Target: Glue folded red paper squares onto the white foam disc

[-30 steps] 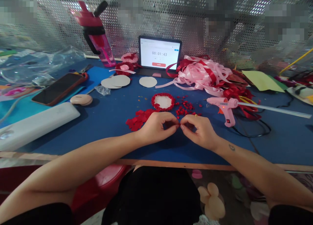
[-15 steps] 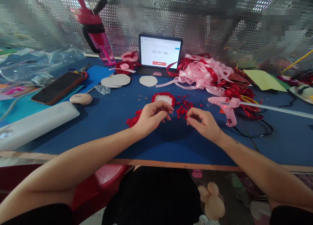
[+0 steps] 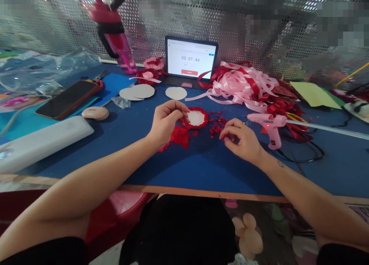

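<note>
"Starting at the near side of the desk [image 3: 184, 172], what do we see?"

"We have our right hand [image 3: 241, 140], thumb and finger together, beside the small red bits [image 3: 217, 123]; we cannot tell whether its grip holds one."

"And the other one?"

"Just beyond the flat red pieces [image 3: 181, 137], our left hand [image 3: 166, 122] curls at the left rim of the red-edged white disc [image 3: 196, 118]; whether that grip has hold of anything, we cannot tell."

"Farther off?"

"We see a pink glue gun [image 3: 269, 121] to the right, pale discs [image 3: 142, 92] farther left, then ribbons [image 3: 240, 82] and a tablet [image 3: 191, 53]."
</note>
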Demonstrator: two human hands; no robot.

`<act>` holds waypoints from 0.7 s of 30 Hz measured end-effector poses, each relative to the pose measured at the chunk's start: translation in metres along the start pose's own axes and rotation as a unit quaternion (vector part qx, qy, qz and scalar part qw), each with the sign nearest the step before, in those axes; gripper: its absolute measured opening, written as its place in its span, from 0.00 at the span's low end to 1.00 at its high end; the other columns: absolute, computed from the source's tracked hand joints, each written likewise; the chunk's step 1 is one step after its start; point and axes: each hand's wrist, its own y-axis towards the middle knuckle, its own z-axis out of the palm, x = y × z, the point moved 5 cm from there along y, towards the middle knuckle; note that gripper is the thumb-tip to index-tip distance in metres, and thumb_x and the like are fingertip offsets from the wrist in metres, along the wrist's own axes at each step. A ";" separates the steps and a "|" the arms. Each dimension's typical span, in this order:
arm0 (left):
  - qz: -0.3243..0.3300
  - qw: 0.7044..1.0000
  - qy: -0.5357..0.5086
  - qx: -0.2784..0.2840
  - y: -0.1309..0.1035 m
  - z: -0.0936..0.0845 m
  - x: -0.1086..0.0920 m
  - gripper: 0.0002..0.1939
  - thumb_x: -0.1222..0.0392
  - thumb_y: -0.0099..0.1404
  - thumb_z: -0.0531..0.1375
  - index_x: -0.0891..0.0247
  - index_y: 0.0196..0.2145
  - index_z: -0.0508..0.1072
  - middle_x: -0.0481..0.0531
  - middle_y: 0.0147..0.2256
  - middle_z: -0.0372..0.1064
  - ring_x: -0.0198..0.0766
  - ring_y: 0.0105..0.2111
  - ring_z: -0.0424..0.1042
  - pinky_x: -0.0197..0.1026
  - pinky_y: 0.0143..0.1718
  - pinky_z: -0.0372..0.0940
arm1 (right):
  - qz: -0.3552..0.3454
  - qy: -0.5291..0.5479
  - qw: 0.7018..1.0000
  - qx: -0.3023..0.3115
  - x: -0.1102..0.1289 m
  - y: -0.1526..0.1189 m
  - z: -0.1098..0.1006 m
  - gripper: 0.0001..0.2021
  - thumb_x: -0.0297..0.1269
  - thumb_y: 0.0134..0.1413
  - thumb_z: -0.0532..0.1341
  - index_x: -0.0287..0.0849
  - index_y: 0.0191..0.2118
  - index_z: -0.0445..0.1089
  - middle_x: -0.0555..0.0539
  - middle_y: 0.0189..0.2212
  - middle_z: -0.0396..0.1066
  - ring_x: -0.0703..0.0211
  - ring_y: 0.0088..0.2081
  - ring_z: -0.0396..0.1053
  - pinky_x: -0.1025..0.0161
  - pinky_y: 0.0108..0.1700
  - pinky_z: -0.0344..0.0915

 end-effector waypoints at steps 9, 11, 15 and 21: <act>-0.016 0.981 0.140 0.131 0.011 -0.002 0.000 0.06 0.67 0.53 0.55 0.68 0.26 0.71 0.49 0.20 0.67 0.30 0.21 0.67 0.31 0.23 0.62 | -0.030 0.032 0.999 -0.008 0.006 0.001 -0.005 0.03 0.31 0.49 0.58 0.41 0.27 0.64 0.50 0.27 0.63 0.66 0.25 0.60 0.66 0.28 0.59; 0.005 0.958 0.229 0.173 0.013 -0.002 -0.001 0.07 0.63 0.55 0.56 0.68 0.27 0.72 0.49 0.20 0.68 0.29 0.20 0.66 0.31 0.23 0.60 | -0.028 0.027 0.999 -0.019 0.005 0.001 -0.005 0.06 0.35 0.51 0.58 0.41 0.27 0.64 0.50 0.26 0.63 0.66 0.25 0.60 0.66 0.27 0.59; 0.122 0.872 0.392 0.265 0.009 0.006 -0.003 0.07 0.60 0.55 0.59 0.66 0.29 0.74 0.50 0.26 0.71 0.30 0.25 0.67 0.32 0.28 0.61 | -0.023 0.012 0.999 -0.043 0.007 0.001 -0.007 0.06 0.37 0.53 0.58 0.42 0.27 0.66 0.51 0.24 0.65 0.67 0.23 0.60 0.66 0.27 0.58; 0.192 0.743 0.538 0.348 -0.006 0.020 0.009 0.08 0.58 0.58 0.58 0.59 0.34 0.76 0.50 0.33 0.71 0.34 0.31 0.70 0.32 0.28 0.58 | -0.012 0.001 0.996 -0.093 0.013 -0.001 -0.018 0.15 0.39 0.54 0.57 0.43 0.20 0.59 0.53 0.18 0.59 0.66 0.22 0.57 0.65 0.27 0.56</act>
